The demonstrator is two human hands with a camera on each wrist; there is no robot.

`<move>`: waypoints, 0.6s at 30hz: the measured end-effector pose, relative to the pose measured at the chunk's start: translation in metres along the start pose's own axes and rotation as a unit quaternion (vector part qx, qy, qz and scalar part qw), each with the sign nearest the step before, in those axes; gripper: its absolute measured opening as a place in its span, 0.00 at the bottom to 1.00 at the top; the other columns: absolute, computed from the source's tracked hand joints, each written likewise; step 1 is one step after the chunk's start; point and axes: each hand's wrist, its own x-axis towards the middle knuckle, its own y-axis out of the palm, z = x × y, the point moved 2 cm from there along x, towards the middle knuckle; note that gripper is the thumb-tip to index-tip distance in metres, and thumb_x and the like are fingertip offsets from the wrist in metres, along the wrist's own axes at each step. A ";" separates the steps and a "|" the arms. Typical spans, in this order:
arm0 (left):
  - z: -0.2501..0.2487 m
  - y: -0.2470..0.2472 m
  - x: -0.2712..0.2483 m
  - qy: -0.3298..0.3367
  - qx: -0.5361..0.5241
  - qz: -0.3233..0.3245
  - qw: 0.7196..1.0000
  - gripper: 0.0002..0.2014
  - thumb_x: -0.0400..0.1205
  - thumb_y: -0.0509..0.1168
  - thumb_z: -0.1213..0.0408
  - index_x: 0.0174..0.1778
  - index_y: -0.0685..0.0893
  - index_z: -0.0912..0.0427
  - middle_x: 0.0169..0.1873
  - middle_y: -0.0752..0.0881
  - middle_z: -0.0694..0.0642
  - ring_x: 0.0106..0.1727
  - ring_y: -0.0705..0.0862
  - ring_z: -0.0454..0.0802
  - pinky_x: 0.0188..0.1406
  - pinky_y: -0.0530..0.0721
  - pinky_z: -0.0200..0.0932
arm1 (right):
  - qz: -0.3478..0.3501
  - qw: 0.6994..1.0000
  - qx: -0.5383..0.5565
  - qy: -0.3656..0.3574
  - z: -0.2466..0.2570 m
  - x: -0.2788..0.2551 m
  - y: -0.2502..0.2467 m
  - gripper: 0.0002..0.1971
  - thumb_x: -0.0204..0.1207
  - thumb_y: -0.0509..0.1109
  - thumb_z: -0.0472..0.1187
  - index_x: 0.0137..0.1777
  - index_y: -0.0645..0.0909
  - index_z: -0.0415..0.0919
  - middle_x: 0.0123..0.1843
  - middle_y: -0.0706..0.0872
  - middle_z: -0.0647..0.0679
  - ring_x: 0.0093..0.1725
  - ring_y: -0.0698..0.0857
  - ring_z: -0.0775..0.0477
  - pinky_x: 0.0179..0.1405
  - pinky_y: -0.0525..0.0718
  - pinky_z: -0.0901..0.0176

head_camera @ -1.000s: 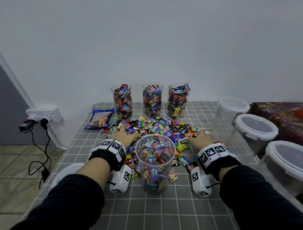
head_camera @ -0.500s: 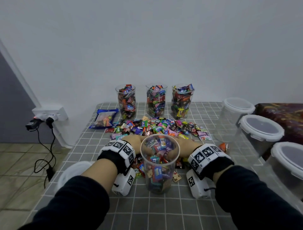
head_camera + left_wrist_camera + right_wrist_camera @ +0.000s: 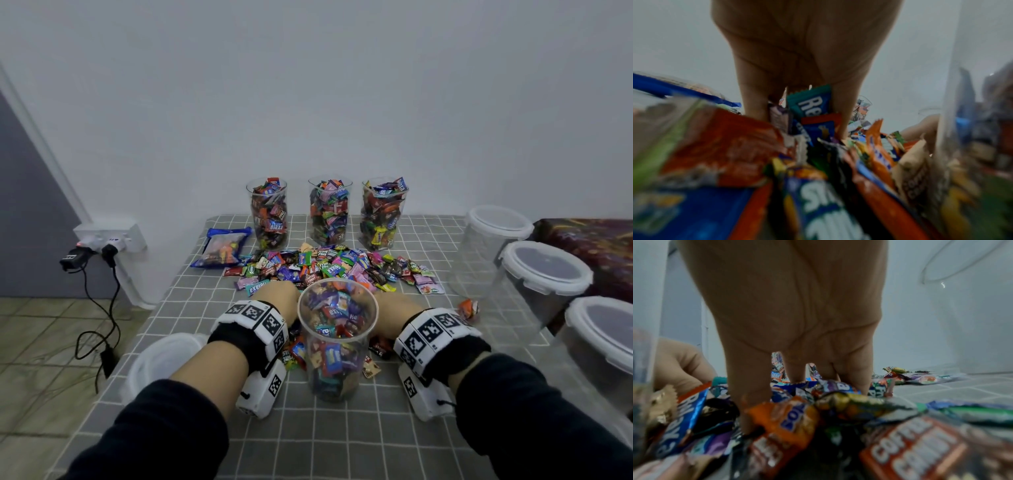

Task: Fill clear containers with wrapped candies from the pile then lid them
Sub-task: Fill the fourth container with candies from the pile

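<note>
A clear cup (image 3: 337, 280), partly filled with wrapped candies, stands near me on the checked tablecloth. The candy pile (image 3: 335, 267) spreads just behind it and around its base. My left hand (image 3: 277, 298) is at the cup's left rear and my right hand (image 3: 397, 308) at its right rear; the cup hides their fingertips. The left wrist view shows straight fingers (image 3: 754, 100) pointing down into wrappers, with candies standing between them. In the right wrist view the fingers (image 3: 750, 386) also reach down, tips buried in candies.
Three cups heaped with candies (image 3: 329, 212) stand in a row at the back. Three lidded clear tubs (image 3: 544, 274) line the right edge. A loose lid (image 3: 164, 356) lies front left, a blue bag (image 3: 222, 248) back left. One stray candy (image 3: 469, 308) lies right.
Both hands have drawn back from the far pile toward me and closed in behind the cup, dragging candies along with them. The cup has stayed in place.
</note>
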 end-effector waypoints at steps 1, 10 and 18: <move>-0.001 0.000 -0.002 0.009 -0.003 -0.011 1.000 0.12 0.83 0.61 0.56 0.52 0.88 0.54 0.50 0.87 0.56 0.52 0.84 0.57 0.52 0.84 0.49 | -0.001 1.000 -0.002 0.002 0.001 -0.002 -0.001 0.22 0.76 0.69 0.56 0.69 0.74 0.57 0.63 0.84 0.46 0.60 0.82 0.43 0.59 0.83 0.50; -0.007 -0.007 -0.019 -0.032 -0.025 -0.064 0.997 0.12 0.83 0.60 0.59 0.43 0.86 0.60 0.32 0.78 0.56 0.41 0.81 0.58 0.37 0.77 0.46 | -0.016 1.000 -0.002 -0.003 0.003 -0.010 -0.006 0.14 0.81 0.65 0.49 0.66 0.79 0.54 0.62 0.85 0.44 0.59 0.83 0.41 0.59 0.83 0.51; -0.015 -0.021 -0.045 -0.033 -0.047 -0.110 0.992 0.15 0.85 0.56 0.56 0.37 0.80 0.57 0.44 0.86 0.61 0.41 0.81 0.59 0.38 0.78 0.47 | -0.051 0.998 -0.017 0.013 0.002 -0.011 -0.007 0.13 0.84 0.61 0.41 0.63 0.82 0.41 0.61 0.86 0.41 0.60 0.83 0.41 0.48 0.77 0.58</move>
